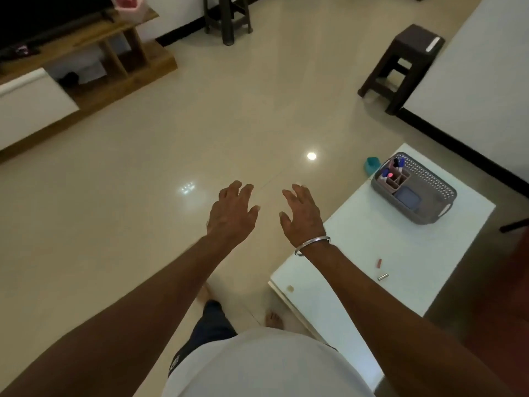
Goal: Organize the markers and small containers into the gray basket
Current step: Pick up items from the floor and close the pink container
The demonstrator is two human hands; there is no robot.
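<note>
Nearest me, on the white desk (pixel 372 239) behind and to the right of my right hand (pixel 302 214), lie a small reddish piece (pixel 379 262) and a short silvery cylinder (pixel 383 277), close together but not touching. Both hands are empty with fingers spread wide, the left hand (pixel 233 210) just beside the right, over the tiled floor. Beyond and right of them, at the desk's far end, the gray basket (pixel 423 207) holds markers (pixel 398 163) upright in a pinkish divided organizer (pixel 396 179) and a blue-lidded container (pixel 406 198).
</note>
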